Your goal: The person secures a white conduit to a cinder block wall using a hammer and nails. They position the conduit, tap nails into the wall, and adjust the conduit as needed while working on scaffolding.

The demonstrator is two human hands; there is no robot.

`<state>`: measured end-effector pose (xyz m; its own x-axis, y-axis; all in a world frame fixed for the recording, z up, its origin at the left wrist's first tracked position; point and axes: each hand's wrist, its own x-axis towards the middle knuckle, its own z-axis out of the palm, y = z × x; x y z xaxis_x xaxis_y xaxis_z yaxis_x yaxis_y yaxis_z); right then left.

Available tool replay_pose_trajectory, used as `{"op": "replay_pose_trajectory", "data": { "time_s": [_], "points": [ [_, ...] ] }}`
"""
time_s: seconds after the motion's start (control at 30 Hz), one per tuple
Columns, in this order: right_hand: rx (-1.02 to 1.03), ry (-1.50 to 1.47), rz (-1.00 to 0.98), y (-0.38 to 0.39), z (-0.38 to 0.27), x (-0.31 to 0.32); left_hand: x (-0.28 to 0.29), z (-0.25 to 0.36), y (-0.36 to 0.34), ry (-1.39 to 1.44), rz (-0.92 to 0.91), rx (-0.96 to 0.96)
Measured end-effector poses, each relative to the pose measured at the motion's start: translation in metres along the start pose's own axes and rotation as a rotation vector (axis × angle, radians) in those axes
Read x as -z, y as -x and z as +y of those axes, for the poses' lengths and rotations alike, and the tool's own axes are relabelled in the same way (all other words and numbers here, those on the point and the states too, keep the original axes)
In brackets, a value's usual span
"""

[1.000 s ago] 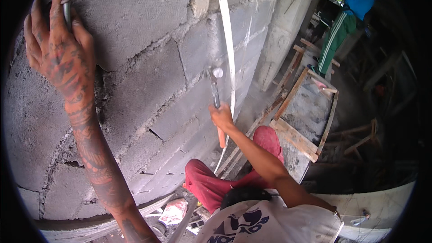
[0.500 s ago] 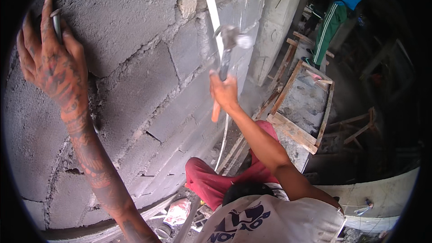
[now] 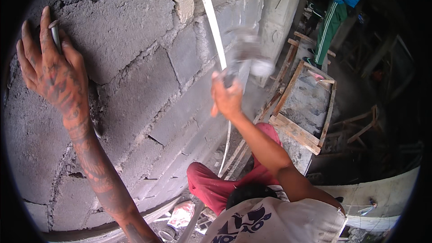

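Left hand [image 3: 51, 74] flat against block wall [image 3: 135, 63], fingers spread, nail [image 3: 56, 36] pinched upright between index and middle fingers, tip on wall. Right hand [image 3: 226, 99] raised, clenched around hammer [image 3: 245, 56], head blurred, beside white strip [image 3: 211, 18]. Beyond: wooden frame [image 3: 310, 108] on floor; person in green trousers [image 3: 330, 24] standing.
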<state>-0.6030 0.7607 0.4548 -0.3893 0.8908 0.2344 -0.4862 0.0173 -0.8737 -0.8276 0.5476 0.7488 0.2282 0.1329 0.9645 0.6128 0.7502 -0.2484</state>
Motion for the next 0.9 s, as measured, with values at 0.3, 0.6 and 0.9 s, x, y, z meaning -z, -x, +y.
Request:
{"op": "replay_pose_trajectory", "data": {
  "time_s": [0.3,0.6,0.9],
  "points": [
    [-0.189,0.653,-0.086,0.019,0.051,0.011,0.004,0.003,-0.002,-0.014,0.006,-0.004],
    [0.052,0.374,0.113,-0.013,0.014,-0.024,0.008,0.012,-0.005,0.096,0.047,-0.005],
    [0.174,0.111,-0.086,-0.02,-0.001,0.012,0.012,0.016,-0.009,0.073,0.053,-0.006]
  ]
}}
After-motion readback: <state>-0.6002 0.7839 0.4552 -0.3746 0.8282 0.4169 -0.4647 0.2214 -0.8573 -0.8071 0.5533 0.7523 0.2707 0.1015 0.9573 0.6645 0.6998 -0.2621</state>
